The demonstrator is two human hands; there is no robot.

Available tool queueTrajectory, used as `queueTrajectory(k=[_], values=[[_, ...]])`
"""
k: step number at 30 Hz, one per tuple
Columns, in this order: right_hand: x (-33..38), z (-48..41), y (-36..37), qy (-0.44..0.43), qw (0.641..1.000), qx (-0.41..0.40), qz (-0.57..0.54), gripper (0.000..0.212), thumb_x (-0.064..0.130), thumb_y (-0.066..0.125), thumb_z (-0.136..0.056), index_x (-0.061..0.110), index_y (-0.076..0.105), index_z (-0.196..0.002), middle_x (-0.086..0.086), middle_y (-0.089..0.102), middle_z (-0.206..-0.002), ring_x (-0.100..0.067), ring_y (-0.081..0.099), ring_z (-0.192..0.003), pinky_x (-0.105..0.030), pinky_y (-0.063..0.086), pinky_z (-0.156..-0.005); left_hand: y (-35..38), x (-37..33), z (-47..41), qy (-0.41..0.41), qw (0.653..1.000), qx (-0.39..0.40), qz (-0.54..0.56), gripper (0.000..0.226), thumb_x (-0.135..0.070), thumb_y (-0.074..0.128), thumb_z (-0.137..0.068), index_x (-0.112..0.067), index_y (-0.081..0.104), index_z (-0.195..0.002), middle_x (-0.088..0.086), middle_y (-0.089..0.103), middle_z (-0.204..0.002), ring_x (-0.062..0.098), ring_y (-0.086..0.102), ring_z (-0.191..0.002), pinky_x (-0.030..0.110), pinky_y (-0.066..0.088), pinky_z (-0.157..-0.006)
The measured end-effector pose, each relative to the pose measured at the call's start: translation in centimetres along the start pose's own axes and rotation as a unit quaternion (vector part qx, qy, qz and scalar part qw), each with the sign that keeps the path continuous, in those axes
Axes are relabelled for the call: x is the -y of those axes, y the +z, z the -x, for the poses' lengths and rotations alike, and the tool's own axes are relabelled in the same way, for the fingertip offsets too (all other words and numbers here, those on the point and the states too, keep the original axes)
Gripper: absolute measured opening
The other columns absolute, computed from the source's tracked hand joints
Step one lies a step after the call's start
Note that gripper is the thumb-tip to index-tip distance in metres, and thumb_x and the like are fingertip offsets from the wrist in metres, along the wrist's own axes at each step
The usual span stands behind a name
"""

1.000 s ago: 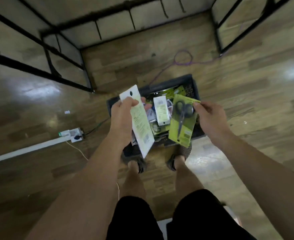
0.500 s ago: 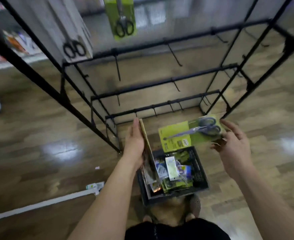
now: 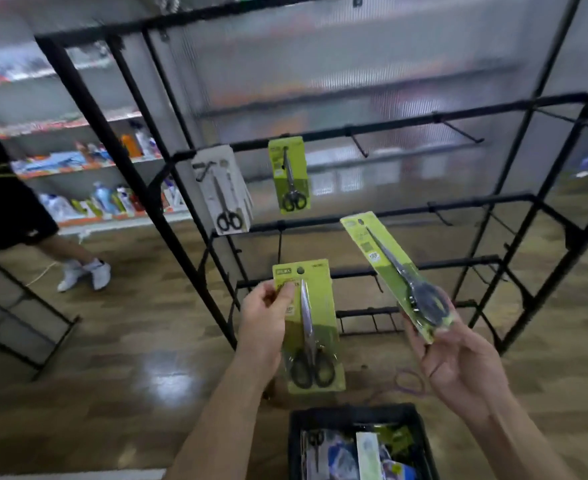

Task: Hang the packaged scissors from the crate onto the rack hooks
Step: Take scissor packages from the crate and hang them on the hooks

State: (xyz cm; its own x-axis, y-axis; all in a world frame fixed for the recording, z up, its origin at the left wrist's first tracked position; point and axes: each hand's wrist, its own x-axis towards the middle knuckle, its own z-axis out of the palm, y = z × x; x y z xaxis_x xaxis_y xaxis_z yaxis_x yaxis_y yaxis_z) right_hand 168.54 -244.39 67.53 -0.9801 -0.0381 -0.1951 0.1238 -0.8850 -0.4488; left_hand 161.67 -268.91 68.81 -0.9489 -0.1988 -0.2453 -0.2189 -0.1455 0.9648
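My left hand (image 3: 266,315) pinches the upper left of a green scissors pack (image 3: 315,337), held upright in front of the black rack (image 3: 354,129). My right hand (image 3: 458,362) grips the bottom of a second green scissors pack (image 3: 394,271), tilted up and to the left toward the middle rails. Two packs hang from the upper rail: a white one (image 3: 225,192) and a green one (image 3: 289,173). Bare hooks (image 3: 360,147) stick out further right. The dark crate (image 3: 358,417) with several packs sits on the floor at the bottom.
A second black frame (image 3: 22,327) stands at the left. A person in dark clothes and white shoes (image 3: 81,273) is at the far left. Store shelves with bottles (image 3: 105,199) lie behind. A purple cord (image 3: 410,381) loops on the wooden floor near the crate.
My head has tilted up from the crate to the rack. Both hands have risen with their packs; the left pack now faces me upright, and the right one points up toward the rails.
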Motion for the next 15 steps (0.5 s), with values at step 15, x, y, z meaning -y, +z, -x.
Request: queueTrajectory(k=[15], values=[[0.7,4.5,2.3,-0.080,0.994,0.050,0.052,0.064,-0.003,0.083,-0.054,0.016,0.075,-0.114,-0.016,0.071,-0.125,-0.027,0.075,-0.091,-0.035,0.064,-0.067,1.6,-4.6,3.9,0.095,0.992,0.063,-0.053,0.007,-0.027,0.063,-0.103,-0.021,0.063,-0.106,0.005,0.078,-0.100,0.031,0.077,-0.089,0.050,0.065,-0.073]])
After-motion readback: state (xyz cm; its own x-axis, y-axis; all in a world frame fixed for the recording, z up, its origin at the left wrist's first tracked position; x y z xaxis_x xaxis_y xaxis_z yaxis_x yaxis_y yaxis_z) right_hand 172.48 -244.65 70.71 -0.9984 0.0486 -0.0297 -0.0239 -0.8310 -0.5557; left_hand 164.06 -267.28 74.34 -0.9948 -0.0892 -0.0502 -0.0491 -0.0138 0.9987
